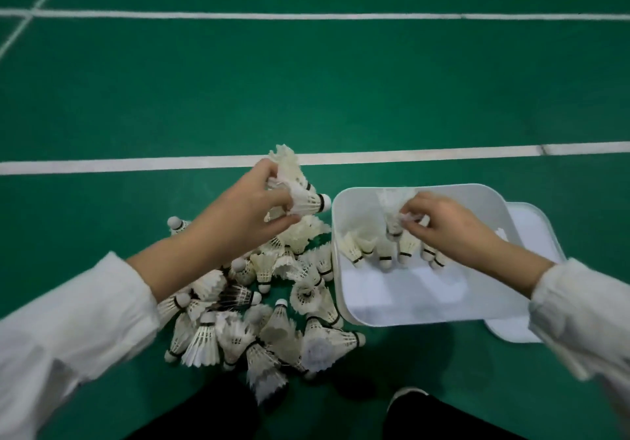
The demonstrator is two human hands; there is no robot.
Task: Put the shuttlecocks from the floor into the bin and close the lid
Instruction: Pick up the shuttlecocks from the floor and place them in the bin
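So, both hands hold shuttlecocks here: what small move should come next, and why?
Probably the right hand opens and drops its white feathered shuttlecock, since it hangs inside the open white plastic bin. The left hand grips its bunch of feathered shuttlecocks outside the bin's rim, so it would follow.

Badminton court: green floor (pixel 306 98), white lines (pixel 238 15).

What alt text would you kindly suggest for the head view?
A person's right hand pinches a shuttlecock over an open white bin holding several more, while the left hand grips a bunch of shuttlecocks above a pile on the green floor. The lid lies beside the bin.
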